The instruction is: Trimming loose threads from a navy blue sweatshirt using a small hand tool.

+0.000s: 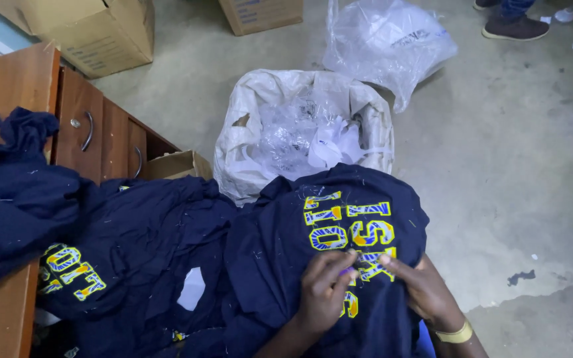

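Your hands are both down on a dark blue shirt [326, 245] with yellow and blue letters sewn on it. Your left hand [323, 292] is curled, and its fingers pinch a small purple thing against the letters; it is too small to tell what it is. Your right hand [419, 288] sits just beside it, with its fingers bent and pressing the cloth near the same letters. It has a yellow band [455, 333] on its wrist. The shirt lies in front of you, draped over something under it, with the letters facing up.

Now look from the left. A wooden counter [8, 79] stands at the left edge, with drawers [91, 132] that have curved metal handles. A heap of more dark blue shirts [14, 185] lies on it and hangs down over its side. One more shirt with yellow letters [74, 272] lies spread out next to the one you hold. A small open cardboard box [174, 164] peeks out behind the shirts.

In the middle, past your shirt, a big white sack [300, 126] stands open on the floor, full of crumpled clear plastic. Behind it lies a clear plastic bag [386, 43]. Two brown cardboard boxes [87, 30] sit at the top. At the top right you can see another person's dark shoe [515, 28] on the grey concrete floor [518, 166].
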